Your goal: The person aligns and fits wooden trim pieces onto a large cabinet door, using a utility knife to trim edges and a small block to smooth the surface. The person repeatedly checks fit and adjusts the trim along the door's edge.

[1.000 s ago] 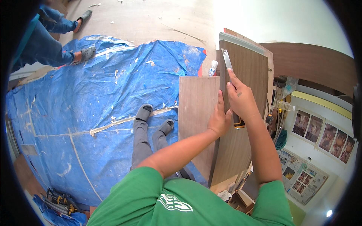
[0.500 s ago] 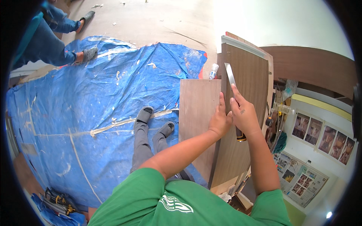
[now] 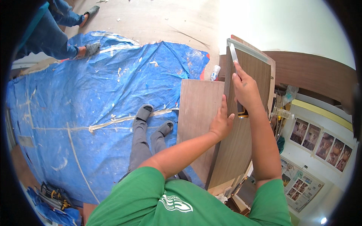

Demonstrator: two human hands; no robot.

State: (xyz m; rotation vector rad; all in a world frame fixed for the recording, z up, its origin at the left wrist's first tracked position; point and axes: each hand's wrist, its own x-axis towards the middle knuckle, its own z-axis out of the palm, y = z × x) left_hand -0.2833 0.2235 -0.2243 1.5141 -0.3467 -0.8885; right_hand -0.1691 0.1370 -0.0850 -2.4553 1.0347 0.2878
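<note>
My right hand [image 3: 246,87] is closed round a chisel [image 3: 232,51], a long flat steel blade with a dark, yellow-banded handle end showing below the palm. Its blade lies over the far left corner of a brown wood-grain panel [image 3: 235,150], where a pale strip runs along the far edge. Lower down, my left hand [image 3: 221,122] rests against the panel's left edge, index finger stretched out and thumb apart, with nothing seen in it. Beneath that hand is a lighter wooden board [image 3: 200,113].
A small clear plastic bottle [image 3: 215,72] stands behind the board. Blue sheeting [image 3: 113,94] covers the floor at left, where another person's legs [image 3: 56,34] show. A tool bag [image 3: 56,199] lies lower left. Photo sheets [image 3: 316,139] hang at right.
My right hand has slid away from me along the panel, carrying the blade to its far corner. My left hand stays by the edge, now apart from the right.
</note>
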